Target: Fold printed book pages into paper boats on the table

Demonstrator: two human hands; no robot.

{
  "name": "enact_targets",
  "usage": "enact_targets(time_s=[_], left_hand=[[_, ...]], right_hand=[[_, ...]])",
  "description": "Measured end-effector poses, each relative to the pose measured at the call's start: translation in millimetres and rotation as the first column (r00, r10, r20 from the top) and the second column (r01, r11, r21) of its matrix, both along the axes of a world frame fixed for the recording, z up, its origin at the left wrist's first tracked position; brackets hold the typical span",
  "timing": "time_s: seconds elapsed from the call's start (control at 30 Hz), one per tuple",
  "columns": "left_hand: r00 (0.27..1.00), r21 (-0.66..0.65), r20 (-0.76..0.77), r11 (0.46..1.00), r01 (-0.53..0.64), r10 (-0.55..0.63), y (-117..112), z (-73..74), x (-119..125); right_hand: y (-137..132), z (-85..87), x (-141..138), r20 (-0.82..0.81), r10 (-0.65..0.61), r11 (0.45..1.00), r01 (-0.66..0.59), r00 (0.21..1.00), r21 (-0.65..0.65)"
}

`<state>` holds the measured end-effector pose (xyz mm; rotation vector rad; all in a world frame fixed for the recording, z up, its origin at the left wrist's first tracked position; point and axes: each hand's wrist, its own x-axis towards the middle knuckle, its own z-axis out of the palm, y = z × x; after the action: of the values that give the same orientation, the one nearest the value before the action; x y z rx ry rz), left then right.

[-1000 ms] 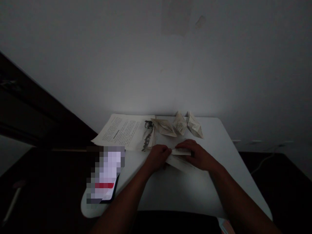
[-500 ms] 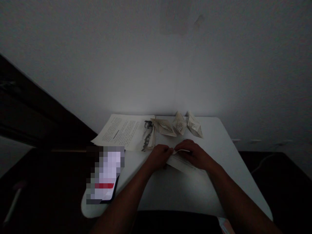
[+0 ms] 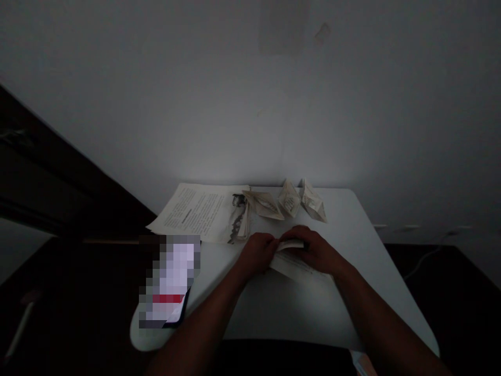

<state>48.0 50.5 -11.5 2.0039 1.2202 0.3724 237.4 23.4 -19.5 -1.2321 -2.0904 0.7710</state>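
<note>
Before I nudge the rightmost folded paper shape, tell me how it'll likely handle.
The rightmost folded paper shape is probably very light, being just creased paper, and may slide readily across the table. Its thin sides could crumple under a firm pinch. Its angular, pointed outline makes rolling unlikely.

left grip (image 3: 257, 254): curled | right grip (image 3: 316, 250): arched | forearms (image 3: 209, 310): angled inward

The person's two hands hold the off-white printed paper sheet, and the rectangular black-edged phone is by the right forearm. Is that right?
Not quite: the head view shows the rectangular black-edged phone by the left forearm. The left hand and right hand do hold the off-white printed paper sheet.
</note>
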Motion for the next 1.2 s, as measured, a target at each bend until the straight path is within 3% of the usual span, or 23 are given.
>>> enact_targets(time_s=[0.3, 0.63, 0.83, 1.0, 1.2], left_hand=[[0.997, -0.100, 0.040, 0.993, -0.061, 0.065, 0.2, 4.2, -4.0], [0.995, -0.039, 0.072, 0.997, -0.069, 0.072, 1.9, -2.9, -11.3], [0.980, -0.006, 0.151, 0.992, -0.128, 0.127, -5.8, -6.7, -14.5], [0.975, -0.027, 0.185, 0.992, -0.120, 0.123, -6.3, -8.5, -16.4], [0.978, -0.074, 0.193, 0.995, -0.061, 0.074, -4.5, -4.8, -22.8]], right_hand=[[2.8, -6.7, 6.1, -0.069, 0.013, 0.999, -0.010, 0.998, 0.038], [1.9, -7.9, 13.5, -0.175, -0.077, 0.997, 0.071, 0.982, -0.040], [1.9, -7.6, 16.9, -0.420, -0.146, 0.979, 0.072, 0.896, -0.188], [4.5, -14.5, 11.7, -0.485, -0.320, 0.933, 0.182, 0.814, -0.311], [5.8, -19.0, 10.5, -0.548, -0.390, 0.910, 0.218, 0.740, -0.352]])
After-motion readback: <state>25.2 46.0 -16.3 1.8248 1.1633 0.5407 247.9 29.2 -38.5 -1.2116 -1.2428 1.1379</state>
